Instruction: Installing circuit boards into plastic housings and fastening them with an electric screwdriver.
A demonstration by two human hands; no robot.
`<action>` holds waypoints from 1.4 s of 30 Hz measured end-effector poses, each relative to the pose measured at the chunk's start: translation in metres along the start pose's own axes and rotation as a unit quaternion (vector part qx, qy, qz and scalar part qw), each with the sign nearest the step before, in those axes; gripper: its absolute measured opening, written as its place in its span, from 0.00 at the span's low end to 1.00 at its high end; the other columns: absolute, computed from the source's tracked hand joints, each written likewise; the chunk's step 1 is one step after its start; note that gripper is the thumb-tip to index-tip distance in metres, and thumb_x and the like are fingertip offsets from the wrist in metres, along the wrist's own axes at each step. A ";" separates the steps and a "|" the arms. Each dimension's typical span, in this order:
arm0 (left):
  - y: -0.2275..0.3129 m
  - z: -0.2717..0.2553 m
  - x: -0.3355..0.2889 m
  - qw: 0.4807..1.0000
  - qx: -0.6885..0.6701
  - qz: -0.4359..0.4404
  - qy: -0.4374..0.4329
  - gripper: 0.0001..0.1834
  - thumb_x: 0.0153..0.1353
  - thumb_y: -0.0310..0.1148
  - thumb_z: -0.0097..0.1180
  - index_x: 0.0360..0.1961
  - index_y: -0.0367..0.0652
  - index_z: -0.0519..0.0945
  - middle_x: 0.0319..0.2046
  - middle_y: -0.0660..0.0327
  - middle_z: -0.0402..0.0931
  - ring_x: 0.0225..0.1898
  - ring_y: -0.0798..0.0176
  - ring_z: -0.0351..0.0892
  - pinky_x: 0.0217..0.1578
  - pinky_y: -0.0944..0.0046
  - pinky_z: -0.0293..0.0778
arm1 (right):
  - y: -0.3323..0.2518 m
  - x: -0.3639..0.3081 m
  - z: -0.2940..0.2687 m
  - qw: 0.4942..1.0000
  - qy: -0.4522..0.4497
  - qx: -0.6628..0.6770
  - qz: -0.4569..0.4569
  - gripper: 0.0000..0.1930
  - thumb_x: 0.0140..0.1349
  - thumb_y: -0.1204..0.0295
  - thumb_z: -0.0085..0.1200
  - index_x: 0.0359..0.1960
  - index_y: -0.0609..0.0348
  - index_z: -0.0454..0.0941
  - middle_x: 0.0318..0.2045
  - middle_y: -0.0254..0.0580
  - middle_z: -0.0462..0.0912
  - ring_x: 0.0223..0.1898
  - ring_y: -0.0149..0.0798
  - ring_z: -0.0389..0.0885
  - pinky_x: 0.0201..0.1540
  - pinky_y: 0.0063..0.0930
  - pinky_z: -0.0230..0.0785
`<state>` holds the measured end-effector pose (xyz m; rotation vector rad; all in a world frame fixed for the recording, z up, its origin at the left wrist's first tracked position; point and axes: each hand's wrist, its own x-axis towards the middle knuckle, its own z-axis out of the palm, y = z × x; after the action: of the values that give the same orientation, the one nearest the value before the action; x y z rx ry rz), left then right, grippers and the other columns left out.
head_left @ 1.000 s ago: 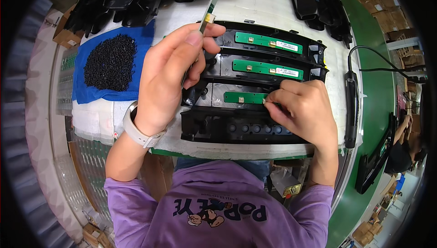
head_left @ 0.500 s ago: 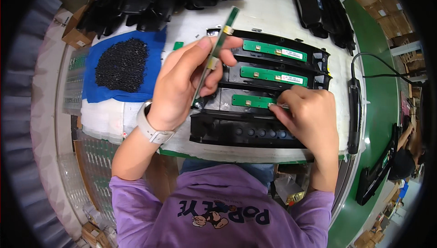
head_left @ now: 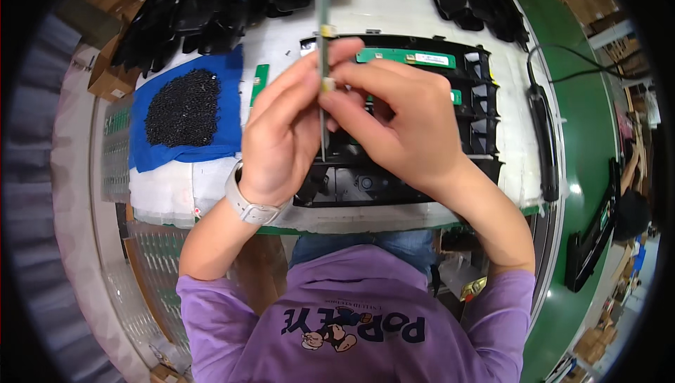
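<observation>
In the head view, my left hand [head_left: 281, 133] grasped a slim circuit board [head_left: 323, 59], nearly upright and edge-on above the black plastic housings [head_left: 408, 192]. My right hand [head_left: 415, 119] had thumb and forefinger at its lower connector [head_left: 328, 85]; whether they gripped it, I could not tell. A loose green board [head_left: 259, 83] lay between my left hand and the blue cloth [head_left: 228, 94].

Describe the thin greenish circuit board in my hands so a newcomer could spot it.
Find the white-covered worktable, then the black plastic housings in its middle. Above them, the left hand and right hand meet at a thin, strip-shaped greenish circuit board with pale connectors. Unlike the flat-lying green boards nearby, it is held up, almost edge-on.
</observation>
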<state>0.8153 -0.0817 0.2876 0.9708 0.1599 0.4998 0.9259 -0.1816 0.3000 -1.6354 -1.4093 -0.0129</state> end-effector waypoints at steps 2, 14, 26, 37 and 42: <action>0.001 0.011 0.001 0.998 0.006 0.054 0.035 0.23 0.68 0.34 0.37 0.60 0.30 0.64 0.49 0.55 0.71 0.49 0.65 0.70 0.51 0.66 0.65 | 0.000 0.000 0.007 0.999 0.033 0.017 -0.014 0.06 0.50 0.71 0.61 0.27 0.60 0.80 0.18 0.39 0.78 0.18 0.38 0.77 0.19 0.26 0.66; -0.005 0.006 -0.006 0.992 0.077 0.066 -0.075 0.23 0.67 0.36 0.39 0.58 0.32 0.66 0.51 0.58 0.70 0.52 0.68 0.66 0.51 0.69 0.61 | -0.029 -0.023 -0.016 0.919 0.150 0.321 0.175 0.06 0.54 0.77 0.61 0.33 0.64 0.83 0.22 0.33 0.80 0.21 0.17 0.72 0.20 0.10 0.59; 0.009 -0.007 0.000 0.994 0.084 0.032 0.055 0.15 0.62 0.34 0.50 0.45 0.36 0.75 0.43 0.62 0.74 0.43 0.72 0.71 0.43 0.70 0.64 | -0.001 -0.092 -0.062 0.969 -0.169 -0.180 -0.028 0.06 0.44 0.79 0.63 0.24 0.61 0.78 0.16 0.37 0.71 0.13 0.38 0.70 0.16 0.28 0.59; 0.031 -0.021 -0.001 0.984 0.160 0.067 0.039 0.10 0.60 0.29 0.53 0.42 0.37 0.77 0.38 0.63 0.77 0.38 0.72 0.74 0.39 0.73 0.67 | -0.017 -0.087 -0.059 0.949 -0.155 -0.272 0.035 0.12 0.49 0.70 0.63 0.17 0.56 0.70 0.15 0.38 0.67 0.17 0.42 0.73 0.19 0.34 0.63; 0.081 -0.075 -0.026 0.763 0.526 0.276 0.253 0.05 0.61 0.27 0.53 0.35 0.37 0.80 0.29 0.61 0.80 0.28 0.66 0.77 0.31 0.68 0.72 | -0.020 -0.092 -0.068 0.968 -0.106 -0.204 0.100 0.11 0.43 0.68 0.68 0.23 0.58 0.77 0.15 0.37 0.72 0.14 0.38 0.72 0.17 0.29 0.61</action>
<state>0.7398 -0.0003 0.3092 1.9984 0.7109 1.2934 0.9157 -0.2975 0.3000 -2.1690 -1.4609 -0.0108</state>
